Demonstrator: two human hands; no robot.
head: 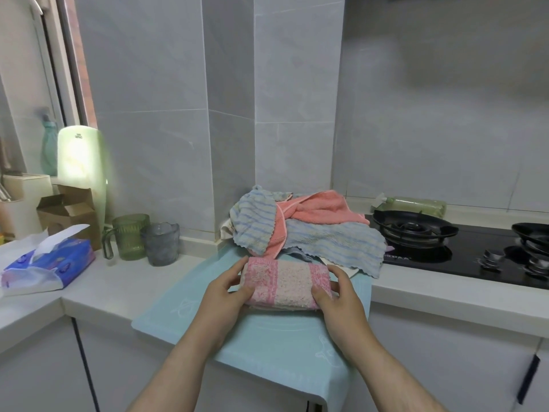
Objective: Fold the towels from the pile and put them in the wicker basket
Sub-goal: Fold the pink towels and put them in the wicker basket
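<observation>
On the light-blue mat: a folded pink towel held at both ends.
Left hand and right hand each grip one end, fingers curled around it; the pile of unfolded towels lies just behind, beside the gas hob.

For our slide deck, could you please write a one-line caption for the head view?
Both hands, left and right, hold a folded pink towel on a blue mat before the unfolded pile.
</observation>
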